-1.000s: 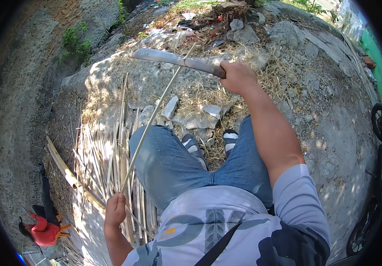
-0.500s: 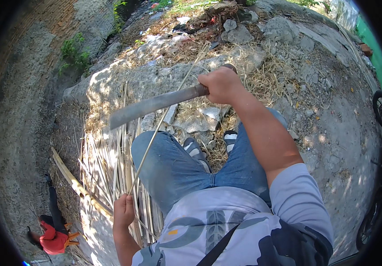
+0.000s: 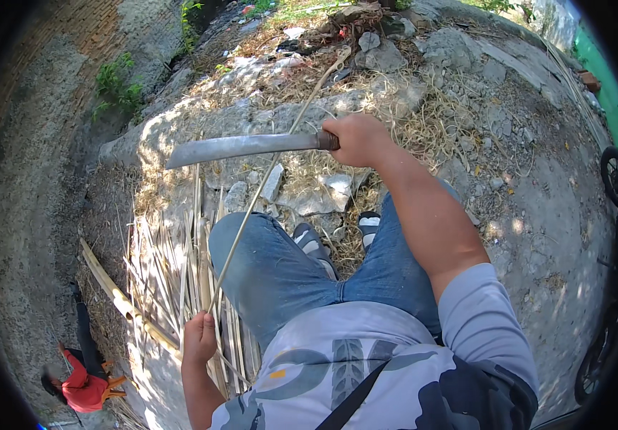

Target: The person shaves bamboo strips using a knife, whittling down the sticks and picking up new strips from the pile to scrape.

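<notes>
My right hand (image 3: pixel 358 140) is closed round the dark handle of a machete (image 3: pixel 230 147). The long metal blade points left, nearly level across the view. A long thin bamboo strip (image 3: pixel 241 233) is gripped near its lower end by my left hand (image 3: pixel 199 338), beside my left thigh. From there it slants up past my left knee, and its thicker far end lies over the rubble. The blade crosses in front of the strip's upper part; whether the two touch I cannot tell.
Many loose bamboo strips (image 3: pixel 162 265) lie left of my legs, with a thicker split bamboo piece (image 3: pixel 119 297) beyond them. Broken stones (image 3: pixel 320 197) and curled shavings surround my feet. A person in red (image 3: pixel 83 387) sits at lower left. A bicycle wheel (image 3: pixel 614 172) stands at right.
The machete blade has swung from a downward slant to nearly level, its tip rising. My right hand stays almost in place. The strip's far end has shifted slightly up and right.
</notes>
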### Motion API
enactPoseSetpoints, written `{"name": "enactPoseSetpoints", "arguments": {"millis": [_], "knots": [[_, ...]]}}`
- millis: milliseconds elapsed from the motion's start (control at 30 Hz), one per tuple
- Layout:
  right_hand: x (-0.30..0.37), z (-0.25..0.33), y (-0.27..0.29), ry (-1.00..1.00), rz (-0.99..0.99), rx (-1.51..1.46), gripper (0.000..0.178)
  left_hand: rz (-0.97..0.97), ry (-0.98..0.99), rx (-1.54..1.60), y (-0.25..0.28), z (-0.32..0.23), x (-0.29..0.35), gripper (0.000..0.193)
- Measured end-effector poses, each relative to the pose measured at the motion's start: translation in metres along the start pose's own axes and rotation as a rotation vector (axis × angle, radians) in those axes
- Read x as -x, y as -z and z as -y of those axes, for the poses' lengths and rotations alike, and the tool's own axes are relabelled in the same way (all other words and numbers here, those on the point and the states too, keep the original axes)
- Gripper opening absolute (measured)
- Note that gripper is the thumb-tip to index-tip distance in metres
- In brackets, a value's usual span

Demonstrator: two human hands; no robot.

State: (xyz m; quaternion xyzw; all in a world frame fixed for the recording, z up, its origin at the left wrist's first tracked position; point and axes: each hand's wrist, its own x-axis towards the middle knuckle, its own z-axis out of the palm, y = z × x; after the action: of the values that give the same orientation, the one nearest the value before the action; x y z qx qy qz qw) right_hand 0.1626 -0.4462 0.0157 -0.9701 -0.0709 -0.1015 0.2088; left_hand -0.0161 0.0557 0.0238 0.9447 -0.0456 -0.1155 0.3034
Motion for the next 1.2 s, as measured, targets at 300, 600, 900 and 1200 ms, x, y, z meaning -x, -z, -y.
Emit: {"name": "enactPoseSetpoints", "arguments": {"millis": [300,600,900,1200], "knots": [[0.005,-0.027,0.033,-0.135,-0.226,0.017,0.020,-0.104,0.055,0.068,0.021,0.050,0.018,0.051],[0.000,-0.089,0.010,-0.627,-0.373,-0.366,0.033,-0.205,0.079,0.172,0.017,0.037,0.021,0.054],[-0.003,-0.085,0.010,-0.693,-0.398,-0.643,0.036,-0.155,0.107,0.291,-0.016,-0.014,-0.002,0.023],[0.004,-0.043,0.030,-0.369,-0.360,-0.405,0.028,-0.344,-0.010,0.141,-0.034,-0.039,-0.021,0.018]]}}
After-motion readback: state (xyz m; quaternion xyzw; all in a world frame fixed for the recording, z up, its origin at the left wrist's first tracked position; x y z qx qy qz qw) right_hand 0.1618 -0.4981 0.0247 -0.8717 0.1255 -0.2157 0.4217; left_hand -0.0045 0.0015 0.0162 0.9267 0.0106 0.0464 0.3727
